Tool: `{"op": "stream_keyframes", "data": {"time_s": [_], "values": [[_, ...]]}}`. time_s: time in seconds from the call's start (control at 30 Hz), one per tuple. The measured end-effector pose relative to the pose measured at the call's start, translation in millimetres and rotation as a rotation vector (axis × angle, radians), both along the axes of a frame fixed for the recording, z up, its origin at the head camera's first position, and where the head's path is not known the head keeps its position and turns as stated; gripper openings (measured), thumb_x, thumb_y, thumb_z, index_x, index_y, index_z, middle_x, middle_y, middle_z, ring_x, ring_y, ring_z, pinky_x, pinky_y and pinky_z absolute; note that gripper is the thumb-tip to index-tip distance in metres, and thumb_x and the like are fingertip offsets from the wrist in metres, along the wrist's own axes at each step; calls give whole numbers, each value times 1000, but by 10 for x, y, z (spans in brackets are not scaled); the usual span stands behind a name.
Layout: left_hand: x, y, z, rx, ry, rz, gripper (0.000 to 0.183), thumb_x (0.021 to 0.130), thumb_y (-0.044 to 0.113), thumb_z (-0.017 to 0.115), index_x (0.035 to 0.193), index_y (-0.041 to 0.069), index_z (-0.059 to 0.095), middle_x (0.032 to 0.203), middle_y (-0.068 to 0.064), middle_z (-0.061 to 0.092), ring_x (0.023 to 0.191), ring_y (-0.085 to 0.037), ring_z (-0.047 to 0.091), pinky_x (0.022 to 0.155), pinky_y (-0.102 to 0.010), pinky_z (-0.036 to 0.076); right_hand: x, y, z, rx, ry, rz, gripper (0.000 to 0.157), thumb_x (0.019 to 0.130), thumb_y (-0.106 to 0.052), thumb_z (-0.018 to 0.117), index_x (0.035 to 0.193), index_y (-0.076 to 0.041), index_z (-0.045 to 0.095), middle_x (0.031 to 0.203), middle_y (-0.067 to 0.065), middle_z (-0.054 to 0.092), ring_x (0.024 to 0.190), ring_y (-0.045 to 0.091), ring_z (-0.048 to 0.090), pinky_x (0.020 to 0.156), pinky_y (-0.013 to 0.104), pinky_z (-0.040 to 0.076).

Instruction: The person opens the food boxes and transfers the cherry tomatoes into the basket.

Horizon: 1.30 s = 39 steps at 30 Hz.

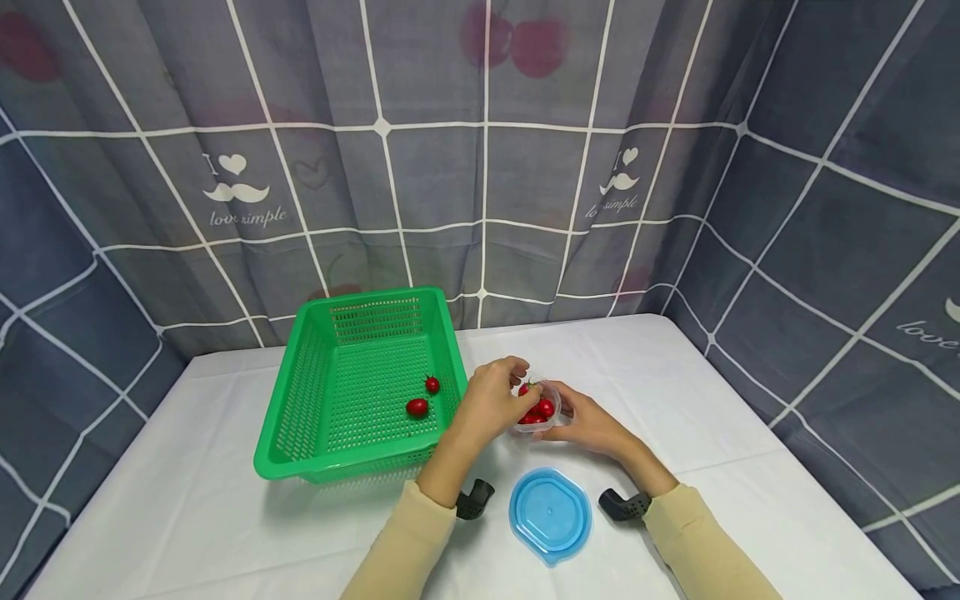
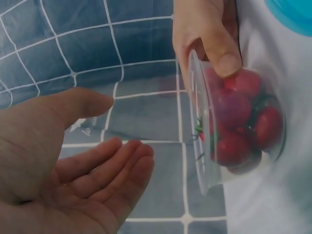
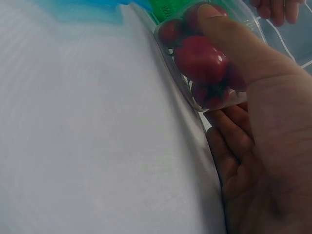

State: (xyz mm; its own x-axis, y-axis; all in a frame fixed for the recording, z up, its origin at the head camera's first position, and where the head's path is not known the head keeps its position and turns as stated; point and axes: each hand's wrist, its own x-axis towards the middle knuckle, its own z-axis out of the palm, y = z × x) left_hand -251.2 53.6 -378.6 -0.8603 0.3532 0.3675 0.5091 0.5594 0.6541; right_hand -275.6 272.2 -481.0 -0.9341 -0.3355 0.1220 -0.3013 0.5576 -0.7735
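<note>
A clear plastic container [image 1: 556,416] with several cherry tomatoes [image 1: 546,407] inside stands on the white table. My right hand [image 1: 588,423] grips it from the right; in the right wrist view its thumb [image 3: 234,41] presses along the container's side. Over the container's left side hovers my left hand [image 1: 491,400]. Seen from the left wrist, that hand [image 2: 92,165] has its fingers spread apart from the thumb, nothing between them, a short way off the rim. Green stems [image 2: 199,131] show at the container's mouth.
Left of the hands sits a green basket [image 1: 360,462], two cherry tomatoes [image 1: 417,407] lying on its floor. A blue lid [image 1: 551,514] lies on the white table [image 1: 712,467] between the forearms. Grey checked curtains [image 1: 435,183] hang behind and at both sides.
</note>
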Motion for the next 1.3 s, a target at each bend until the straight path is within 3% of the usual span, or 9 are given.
{"op": "stream_keyframes", "data": {"time_s": [0.23, 0.4, 0.6, 0.93, 1.1, 1.3], "values": [[55, 110, -29, -22, 6, -40, 33, 91, 17, 74, 117, -4, 71, 111, -18, 75, 99, -32, 71, 83, -40, 59, -1, 17, -7, -23, -2, 7, 85, 78, -41, 89, 151, -23, 49, 150, 1, 57, 139, 32, 54, 118, 58, 36], [75, 183, -110, -18, 0, -76, 29, 90, 13, 73, 113, -5, 71, 105, -18, 74, 97, -31, 70, 83, -36, 57, 6, 25, -2, -28, 13, 37, 83, 82, -37, 86, 153, -18, 46, 152, 7, 55, 139, 36, 53, 116, 59, 38], [60, 220, -238, -41, 52, -56, 21, 90, 12, 73, 105, -2, 73, 100, -15, 73, 96, -28, 68, 83, -36, 57, 18, 19, 7, -20, 16, 35, 83, 84, -39, 85, 154, -16, 46, 153, 9, 54, 138, 39, 53, 114, 59, 41], [0, 217, -422, -108, 99, -26, 25, 87, 12, 77, 105, -5, 72, 100, -17, 73, 94, -26, 68, 82, -37, 60, -4, 19, -29, -36, 4, 56, 82, 84, -33, 85, 154, -15, 45, 152, 10, 55, 138, 39, 54, 115, 59, 40], [-24, 239, -467, -126, 114, -19, 23, 86, 11, 75, 103, -4, 73, 97, -15, 73, 91, -25, 69, 77, -35, 59, -10, 30, -25, -18, 19, 44, 83, 84, -32, 85, 154, -14, 45, 151, 11, 55, 136, 40, 55, 114, 59, 40], [-56, 260, -480, -140, 78, -16, 24, 88, 14, 72, 107, -1, 74, 99, -12, 73, 92, -22, 69, 77, -32, 58, -20, 35, 5, -6, 16, 41, 82, 84, -32, 84, 154, -14, 45, 151, 11, 56, 136, 40, 55, 114, 60, 40]]}}
